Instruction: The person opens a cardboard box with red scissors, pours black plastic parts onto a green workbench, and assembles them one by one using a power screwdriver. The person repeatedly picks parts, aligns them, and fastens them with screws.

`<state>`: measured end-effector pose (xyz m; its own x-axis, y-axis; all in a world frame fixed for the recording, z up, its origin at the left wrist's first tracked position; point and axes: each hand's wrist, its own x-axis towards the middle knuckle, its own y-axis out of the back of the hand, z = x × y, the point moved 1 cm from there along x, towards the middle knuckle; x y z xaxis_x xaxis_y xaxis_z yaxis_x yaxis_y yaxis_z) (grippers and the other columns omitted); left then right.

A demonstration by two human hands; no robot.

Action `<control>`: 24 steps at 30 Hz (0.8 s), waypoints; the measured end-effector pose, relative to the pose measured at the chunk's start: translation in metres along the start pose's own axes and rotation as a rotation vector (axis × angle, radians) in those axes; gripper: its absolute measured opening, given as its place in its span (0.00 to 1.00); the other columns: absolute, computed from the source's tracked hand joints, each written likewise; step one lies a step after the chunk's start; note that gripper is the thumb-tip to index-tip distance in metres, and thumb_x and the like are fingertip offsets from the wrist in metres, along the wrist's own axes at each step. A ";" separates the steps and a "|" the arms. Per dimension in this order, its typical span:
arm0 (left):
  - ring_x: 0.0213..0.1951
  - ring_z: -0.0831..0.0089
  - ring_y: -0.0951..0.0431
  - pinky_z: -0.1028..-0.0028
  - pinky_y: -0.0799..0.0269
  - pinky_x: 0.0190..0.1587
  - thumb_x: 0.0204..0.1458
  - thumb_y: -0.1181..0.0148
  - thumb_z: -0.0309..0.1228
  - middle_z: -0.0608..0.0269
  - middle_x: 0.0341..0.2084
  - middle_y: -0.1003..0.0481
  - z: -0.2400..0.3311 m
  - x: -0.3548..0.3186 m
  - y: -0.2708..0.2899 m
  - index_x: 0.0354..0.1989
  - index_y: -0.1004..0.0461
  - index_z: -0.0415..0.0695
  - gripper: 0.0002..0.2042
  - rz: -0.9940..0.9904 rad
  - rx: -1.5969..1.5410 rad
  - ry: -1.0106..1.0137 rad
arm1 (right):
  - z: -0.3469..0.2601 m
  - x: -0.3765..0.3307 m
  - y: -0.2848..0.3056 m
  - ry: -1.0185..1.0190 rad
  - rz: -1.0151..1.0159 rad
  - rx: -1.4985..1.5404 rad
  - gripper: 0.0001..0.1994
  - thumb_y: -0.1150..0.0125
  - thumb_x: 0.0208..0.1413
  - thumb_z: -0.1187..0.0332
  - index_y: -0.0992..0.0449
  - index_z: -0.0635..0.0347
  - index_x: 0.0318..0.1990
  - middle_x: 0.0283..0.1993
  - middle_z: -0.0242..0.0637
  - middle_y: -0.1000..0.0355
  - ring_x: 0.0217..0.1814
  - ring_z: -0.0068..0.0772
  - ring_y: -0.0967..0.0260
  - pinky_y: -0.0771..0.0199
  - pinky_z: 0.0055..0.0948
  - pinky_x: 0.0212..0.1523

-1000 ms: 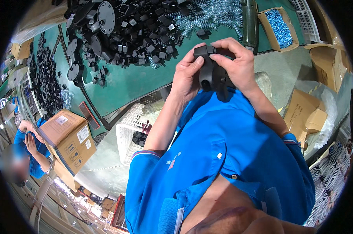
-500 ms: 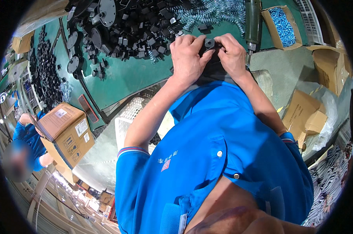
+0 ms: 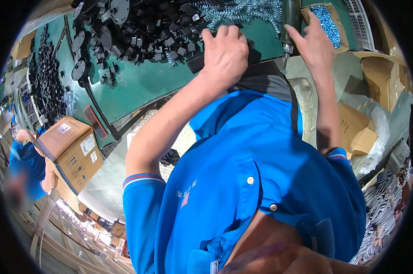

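Observation:
My left hand (image 3: 225,55) is closed over a long black part (image 3: 196,63) at the table's near edge; its palm side is hidden. Parted fingers leave my right hand (image 3: 315,44) open, raised between a dark green screwdriver (image 3: 292,18) and a small carton of bluish screws (image 3: 326,25). The thumb is close to the screwdriver's body; I cannot tell if it touches. That tool hangs upright, bit pointing down. Beyond my left hand lie a heap of small black caps (image 3: 163,39) and a pile of silvery springs (image 3: 240,13).
Round black discs (image 3: 82,70) lie left on the green table (image 3: 133,86). A dark slab with a red edge (image 3: 95,122) rests by the table's corner. At left, a co-worker (image 3: 26,160) is beside a cardboard box (image 3: 71,153). Opened cartons (image 3: 355,130) and plastic wrap are at right.
My right hand has left the black part and moved right and up toward the screwdriver and screw carton, its fingers spreading. My left hand stays on the part, which now lies lower.

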<state>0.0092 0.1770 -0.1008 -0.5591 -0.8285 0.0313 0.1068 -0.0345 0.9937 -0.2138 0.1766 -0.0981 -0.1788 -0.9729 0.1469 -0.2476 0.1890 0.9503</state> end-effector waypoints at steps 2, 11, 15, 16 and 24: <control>0.45 0.60 0.28 0.57 0.36 0.45 0.45 0.34 0.41 0.62 0.38 0.28 -0.011 0.001 -0.007 0.40 0.23 0.46 0.16 -0.049 -0.176 0.073 | 0.000 0.006 -0.020 0.081 0.011 -0.113 0.31 0.35 0.51 0.49 0.32 0.64 0.56 0.38 0.44 0.24 0.35 0.33 0.23 0.24 0.36 0.36; 0.45 0.61 0.28 0.56 0.37 0.46 0.47 0.34 0.40 0.61 0.38 0.28 -0.013 -0.014 -0.005 0.42 0.23 0.46 0.16 -0.072 -0.123 0.000 | -0.006 0.014 -0.013 -0.373 -0.222 0.956 0.39 0.33 0.42 0.67 0.41 0.60 0.66 0.39 0.46 0.25 0.33 0.40 0.26 0.26 0.37 0.35; 0.46 0.60 0.28 0.56 0.37 0.46 0.48 0.35 0.41 0.61 0.38 0.28 -0.008 -0.010 -0.006 0.40 0.23 0.45 0.15 -0.089 -0.099 0.006 | 0.020 0.016 -0.016 0.074 -0.339 1.417 0.27 0.43 0.53 0.58 0.34 0.67 0.56 0.41 0.47 0.25 0.40 0.41 0.23 0.24 0.39 0.42; 0.46 0.60 0.28 0.56 0.37 0.46 0.48 0.36 0.41 0.60 0.38 0.28 -0.008 -0.009 -0.007 0.40 0.23 0.45 0.15 -0.088 -0.112 -0.009 | 0.006 0.021 0.007 0.210 -0.335 1.515 0.25 0.45 0.52 0.63 0.35 0.68 0.57 0.41 0.47 0.25 0.41 0.41 0.24 0.24 0.38 0.44; 0.45 0.61 0.27 0.57 0.34 0.46 0.49 0.37 0.42 0.60 0.37 0.28 -0.025 -0.004 -0.003 0.35 0.23 0.43 0.14 -0.294 -0.142 -0.096 | -0.073 0.031 0.070 0.332 0.136 1.623 0.34 0.42 0.44 0.55 0.38 0.69 0.57 0.33 0.47 0.30 0.31 0.41 0.27 0.23 0.35 0.33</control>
<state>0.0317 0.1671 -0.1063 -0.6573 -0.7153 -0.2372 0.0395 -0.3471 0.9370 -0.1675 0.1498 -0.0066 -0.1363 -0.8827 0.4497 -0.9546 -0.0044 -0.2979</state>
